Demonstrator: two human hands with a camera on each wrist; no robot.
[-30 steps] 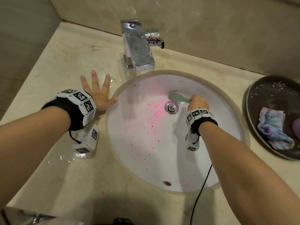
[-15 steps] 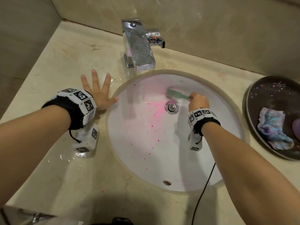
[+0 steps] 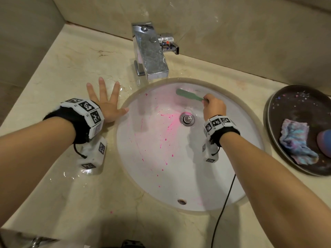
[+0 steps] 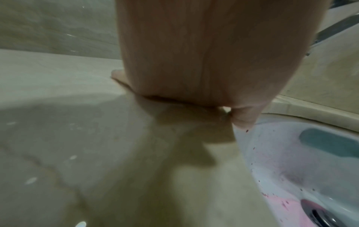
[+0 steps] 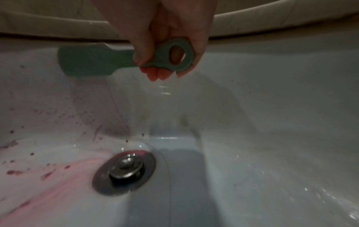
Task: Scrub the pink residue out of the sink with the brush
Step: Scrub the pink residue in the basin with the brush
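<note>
A white oval sink (image 3: 206, 176) carries pink residue (image 3: 170, 122), a smear left of the chrome drain (image 3: 187, 119) and splatter down the left wall. My right hand (image 3: 214, 106) grips the handle of a green brush (image 3: 188, 94), whose head lies against the far wall under the tap. In the right wrist view the fingers (image 5: 155, 72) curl round the looped handle of the brush (image 5: 87, 61), above the drain (image 5: 124, 170) and the pink residue (image 5: 48, 184). My left hand (image 3: 105, 102) lies flat with spread fingers on the counter, thumb at the sink's left rim (image 4: 252, 161).
A chrome tap (image 3: 150, 52) stands behind the sink. A dark round tray (image 3: 286, 97) at the right holds a pastel cloth (image 3: 297, 145) and a rounded pink-blue object (image 3: 325, 144). The beige stone counter (image 3: 53, 77) is wet near the tap. A black cable (image 3: 225, 199) hangs over the front rim.
The right hand has drawn the brush away from beside the drain and up the far wall of the sink toward the tap. The left hand has stayed flat on the counter.
</note>
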